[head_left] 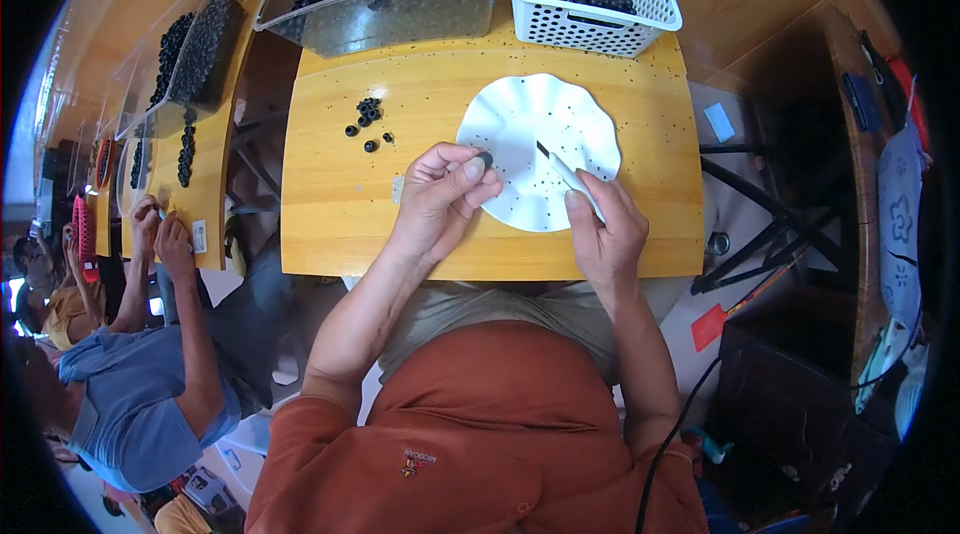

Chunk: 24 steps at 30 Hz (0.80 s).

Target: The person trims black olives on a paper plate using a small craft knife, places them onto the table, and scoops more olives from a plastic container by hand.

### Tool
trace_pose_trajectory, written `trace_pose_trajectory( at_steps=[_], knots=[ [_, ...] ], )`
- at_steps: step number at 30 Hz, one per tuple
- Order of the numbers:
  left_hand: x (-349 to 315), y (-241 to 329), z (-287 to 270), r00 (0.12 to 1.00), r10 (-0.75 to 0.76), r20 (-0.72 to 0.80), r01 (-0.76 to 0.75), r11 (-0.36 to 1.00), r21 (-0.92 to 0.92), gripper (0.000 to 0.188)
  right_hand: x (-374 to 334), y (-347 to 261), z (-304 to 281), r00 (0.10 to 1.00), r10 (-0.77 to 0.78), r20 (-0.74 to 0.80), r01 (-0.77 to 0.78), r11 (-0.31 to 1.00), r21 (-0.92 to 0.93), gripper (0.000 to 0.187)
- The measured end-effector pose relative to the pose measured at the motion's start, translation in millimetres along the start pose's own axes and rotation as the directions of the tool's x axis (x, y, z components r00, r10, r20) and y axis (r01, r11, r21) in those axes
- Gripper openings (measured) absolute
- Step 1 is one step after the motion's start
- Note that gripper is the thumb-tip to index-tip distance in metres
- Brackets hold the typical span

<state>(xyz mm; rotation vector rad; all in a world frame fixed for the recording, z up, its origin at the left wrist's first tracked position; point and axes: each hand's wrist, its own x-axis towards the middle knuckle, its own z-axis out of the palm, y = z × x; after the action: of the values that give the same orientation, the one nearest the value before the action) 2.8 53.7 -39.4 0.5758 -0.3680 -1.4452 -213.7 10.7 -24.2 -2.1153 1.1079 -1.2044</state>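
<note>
Between the thumb and fingertips of my left hand [438, 196] is a small round black part [484, 160], held at the left side of a white plate [520, 196] with a wavy rim. My right hand [612, 232] is closed around the white handle of a slim craft knife [572, 176]. Its short dark blade points up and left over the plate, apart from the black part. Tiny black bits are strewn across the plate. On the table to the left lies a small group of black parts [369, 112], cup-like and round.
Along the far edge of the wooden table [340, 204] stand a clear bin [400, 29] and a white perforated basket [590, 32], both full of black parts. Black specks dot the tabletop. At left, a co-worker in blue [150, 384] works at another table. A red fly swatter [709, 327] is at right.
</note>
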Motion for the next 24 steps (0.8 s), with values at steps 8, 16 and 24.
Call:
trace_pose_trajectory(
  at_steps=[8, 16, 24],
  knots=[
    [3, 0, -2, 1.0, 0.015, 0.002, -0.015, 1.0, 0.006, 0.009, 16, 0, 3, 1.0, 0.007, 0.025, -0.008, 0.999, 0.045, 0.024],
    [2, 0, -1, 0.999, 0.019, -0.026, -0.018, 0.999, 0.033, 0.008, 10, -7, 4, 0.991, -0.089, 0.1, 0.086, 0.996, 0.036, 0.025],
    [1, -1, -1, 1.0, -0.004, 0.016, 0.005, 0.999, -0.044, 0.009, 8, -9, 11, 0.981, -0.171, 0.088, 0.168, 0.985, 0.038, 0.027]
  ],
)
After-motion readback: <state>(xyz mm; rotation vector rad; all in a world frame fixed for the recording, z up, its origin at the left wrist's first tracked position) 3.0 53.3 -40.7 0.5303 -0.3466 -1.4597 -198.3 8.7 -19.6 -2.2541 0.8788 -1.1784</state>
